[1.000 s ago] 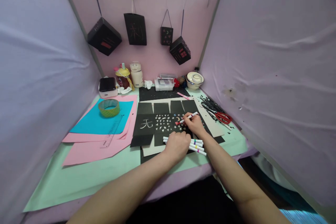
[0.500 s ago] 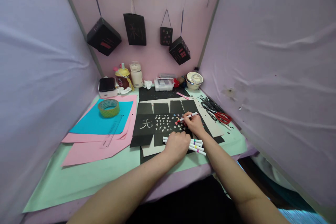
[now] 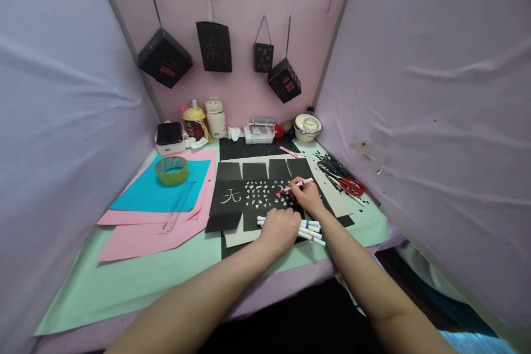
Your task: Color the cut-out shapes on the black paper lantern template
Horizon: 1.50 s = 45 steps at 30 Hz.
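White marker [image 3: 305,182] pinched in right fingers [image 3: 295,183]; black card [image 3: 243,186] beneath.

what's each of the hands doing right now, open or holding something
Left hand: closed over a bundle of white markers.
Right hand: closed, holding one red-tipped marker.

Over there, the round yellow-green tape roll [image 3: 172,177] lies at ten o'clock from the flat black paper cutout [image 3: 243,199], the red-handled metal scissors [image 3: 352,186] at three.
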Motion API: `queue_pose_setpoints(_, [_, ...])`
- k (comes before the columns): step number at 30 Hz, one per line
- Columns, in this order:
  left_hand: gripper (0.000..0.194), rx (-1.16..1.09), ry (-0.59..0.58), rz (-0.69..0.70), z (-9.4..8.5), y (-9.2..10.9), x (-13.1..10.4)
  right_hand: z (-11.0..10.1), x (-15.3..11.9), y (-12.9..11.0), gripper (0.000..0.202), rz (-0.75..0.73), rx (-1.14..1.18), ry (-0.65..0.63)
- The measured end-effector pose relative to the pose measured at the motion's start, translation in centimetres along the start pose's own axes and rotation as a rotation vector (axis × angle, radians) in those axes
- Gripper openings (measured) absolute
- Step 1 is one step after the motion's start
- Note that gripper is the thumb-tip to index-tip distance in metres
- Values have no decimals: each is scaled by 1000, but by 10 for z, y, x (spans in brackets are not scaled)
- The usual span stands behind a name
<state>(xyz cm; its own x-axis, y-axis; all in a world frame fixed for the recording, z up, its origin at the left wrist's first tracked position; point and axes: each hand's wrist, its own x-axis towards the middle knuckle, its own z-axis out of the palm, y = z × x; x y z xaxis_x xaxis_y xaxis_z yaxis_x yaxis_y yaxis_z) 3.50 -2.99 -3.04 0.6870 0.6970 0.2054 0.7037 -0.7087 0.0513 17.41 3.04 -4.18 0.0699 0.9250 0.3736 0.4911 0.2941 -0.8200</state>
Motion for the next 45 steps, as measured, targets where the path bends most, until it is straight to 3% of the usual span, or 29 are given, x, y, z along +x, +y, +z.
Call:
queue_pose_setpoints(7, [11, -8, -1, 2, -1, 0, 0, 0, 1, -1, 18, 23, 48, -58])
queue_pose_setpoints(23, [12, -12, -28, 3, -4, 0, 0, 0, 0, -2, 18, 29, 71, 2])
queue_pose_setpoints(29, [12, -14, -37, 1, -7, 1, 0, -1, 1, -2, 17, 54, 103, -37])
queue_pose_setpoints(36, [12, -5, -22, 7, -5, 0, -1, -12, 4, -5, 21, -19, 112, 233])
queue_pose_setpoints(45, [13, 3, -37, 0, -7, 1, -1, -37, 2, 4, 23, 47, 106, 160])
